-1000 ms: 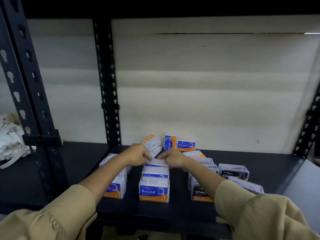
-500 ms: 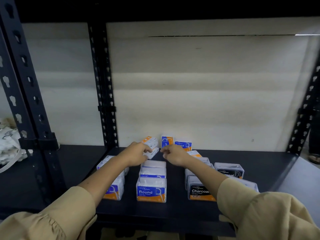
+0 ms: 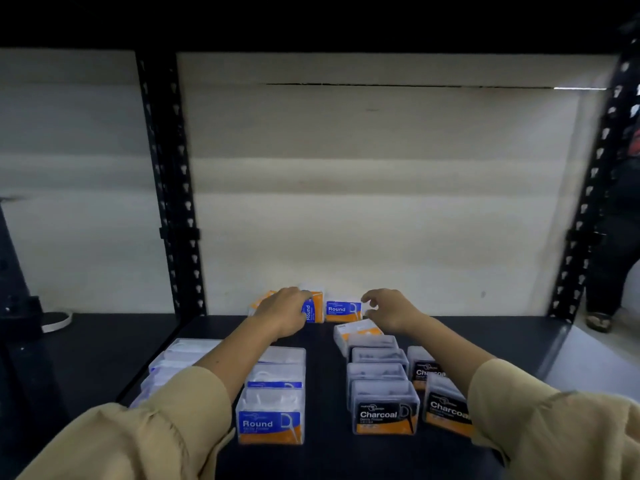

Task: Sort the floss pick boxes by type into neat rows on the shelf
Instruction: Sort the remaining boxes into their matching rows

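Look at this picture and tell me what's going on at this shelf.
A person in tan sleeves is sorting stock on a dark shelf. The left hand grips an upright Round box at the back, while the right hand hovers open beside a second Round box, holding nothing. Nearer the front, a Round row and Charcoal rows already stand lined up.

Blue-and-orange Round boxes [image 3: 270, 422], black-and-orange Charcoal boxes [image 3: 383, 415], black shelf [image 3: 322, 455], tan sleeves [image 3: 166, 427]
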Demonstrator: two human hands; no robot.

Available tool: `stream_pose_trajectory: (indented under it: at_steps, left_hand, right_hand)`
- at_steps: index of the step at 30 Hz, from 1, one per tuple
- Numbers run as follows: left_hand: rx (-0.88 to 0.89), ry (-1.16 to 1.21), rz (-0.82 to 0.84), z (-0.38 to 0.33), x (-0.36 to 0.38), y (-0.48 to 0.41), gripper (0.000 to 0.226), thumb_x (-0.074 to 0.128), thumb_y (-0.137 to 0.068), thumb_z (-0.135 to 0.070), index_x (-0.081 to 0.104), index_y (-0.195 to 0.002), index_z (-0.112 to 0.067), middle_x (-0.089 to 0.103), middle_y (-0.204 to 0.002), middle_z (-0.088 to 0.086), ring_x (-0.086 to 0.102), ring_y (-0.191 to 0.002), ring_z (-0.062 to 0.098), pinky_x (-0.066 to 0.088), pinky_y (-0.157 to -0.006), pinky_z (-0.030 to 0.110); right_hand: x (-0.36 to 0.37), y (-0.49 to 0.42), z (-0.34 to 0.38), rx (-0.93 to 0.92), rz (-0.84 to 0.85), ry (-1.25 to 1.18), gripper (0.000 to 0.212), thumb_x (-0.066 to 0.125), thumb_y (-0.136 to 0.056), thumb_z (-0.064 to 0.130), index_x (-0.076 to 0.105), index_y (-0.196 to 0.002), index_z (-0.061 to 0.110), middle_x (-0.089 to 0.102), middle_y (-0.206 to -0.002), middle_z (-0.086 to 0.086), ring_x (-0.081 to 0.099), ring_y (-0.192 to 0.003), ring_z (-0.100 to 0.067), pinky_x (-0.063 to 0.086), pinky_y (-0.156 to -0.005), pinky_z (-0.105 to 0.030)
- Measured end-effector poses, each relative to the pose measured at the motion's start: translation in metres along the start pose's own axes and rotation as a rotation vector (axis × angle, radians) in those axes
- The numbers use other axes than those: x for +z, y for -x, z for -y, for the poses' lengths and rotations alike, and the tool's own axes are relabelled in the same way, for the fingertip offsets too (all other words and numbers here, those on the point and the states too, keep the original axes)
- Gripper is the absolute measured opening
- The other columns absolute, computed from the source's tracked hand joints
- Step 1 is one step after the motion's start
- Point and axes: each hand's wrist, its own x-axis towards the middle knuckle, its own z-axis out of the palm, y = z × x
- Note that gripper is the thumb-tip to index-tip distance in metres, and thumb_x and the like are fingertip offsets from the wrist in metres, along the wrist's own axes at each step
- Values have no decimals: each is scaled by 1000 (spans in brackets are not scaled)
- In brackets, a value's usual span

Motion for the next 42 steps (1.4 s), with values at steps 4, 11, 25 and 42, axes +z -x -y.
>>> stream_pose_trajectory:
  at_steps: [4, 11, 25, 42]
  left_hand:
    - [-30, 0, 25, 3, 9, -28, 45, 53, -88, -15, 47, -132, -19, 52, -129, 9, 53, -115, 25, 49, -91, 38]
    - [-84, -47, 51, 17, 28, -68, 62, 55, -91, -18, 27, -147, -17, 37, -141, 9, 39, -130, 24, 43, -103, 39]
    - [-71, -115, -55, 24, 30, -91, 44, 59, -87, -17, 44, -128, -18, 45, -131, 6, 41, -123, 25, 39, -95, 37]
    - [-7, 96, 44, 3, 9, -70, 38, 64, -87, -23, 59, -123, -13, 54, -132, 10, 52, -120, 22, 44, -95, 30]
  right_hand:
    - [7, -17, -18, 31, 133, 72, 42, 53, -90, 17, 49, -131, 13, 51, -137, -10, 49, -123, -24, 39, -98, -27]
    - [17, -41, -34, -77, 382, 158, 41, 57, -89, 21, 52, -129, 14, 53, -135, -8, 49, -124, -26, 37, -95, -27]
    - [19, -57, -52, -76, 461, 14, 49, 59, -88, 12, 47, -135, 19, 52, -135, -2, 48, -118, -18, 35, -101, -28]
    - [11, -37, -64, 147, 200, -295, 28, 53, -91, 39, 59, -96, 12, 62, -101, -4, 58, -85, -18, 47, -76, -30]
